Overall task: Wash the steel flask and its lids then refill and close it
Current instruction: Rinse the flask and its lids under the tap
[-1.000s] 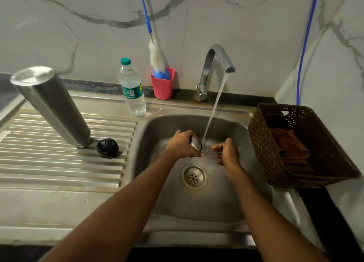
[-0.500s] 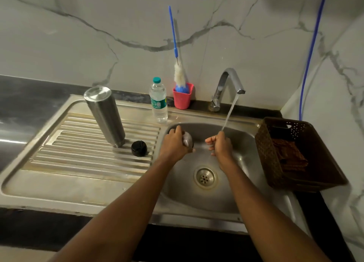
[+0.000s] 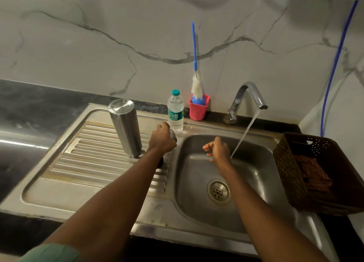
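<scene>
The steel flask (image 3: 125, 127) stands mouth-down on the ribbed drainboard (image 3: 94, 159). My left hand (image 3: 162, 138) grips the steel lid (image 3: 173, 136) over the drainboard's right edge, just in front of the water bottle. The black inner lid (image 3: 160, 162) lies on the drainboard, mostly hidden under my left forearm. My right hand (image 3: 217, 149) hangs over the sink basin (image 3: 199, 194) with loosely curled fingers, holding nothing, just left of the running water stream (image 3: 244, 136).
The tap (image 3: 246, 99) runs into the basin. A plastic water bottle (image 3: 175, 111) and a pink cup (image 3: 199, 108) with a blue-handled bottle brush (image 3: 195, 64) stand along the back ledge. A brown basket (image 3: 319, 175) with a cloth sits right of the sink.
My left hand has carried the steel lid out of the water stream, leftward to the drainboard edge. My right hand has drawn left out of the stream. The camera has pulled back.
</scene>
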